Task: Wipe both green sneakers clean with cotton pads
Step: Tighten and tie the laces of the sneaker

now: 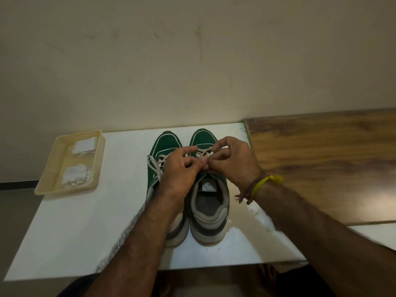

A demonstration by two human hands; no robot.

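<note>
Both hands meet over the right sneaker (209, 189), the left grip (182, 168) and the right grip (232, 160) each narrowed to a pinch on its pale laces (202, 154). The left sneaker (165, 144) stands touching it, partly beneath the left forearm, laces loose. Well to the left of the left grip, a cream tray (46, 185) on the white counter (70, 236) holds the cotton pads (75, 175).

The step looks like lace handling, though tying or undoing I cannot tell. Done well, the pull stays short and even, the shoe kept flat on the counter and not dragged against its partner.
</note>
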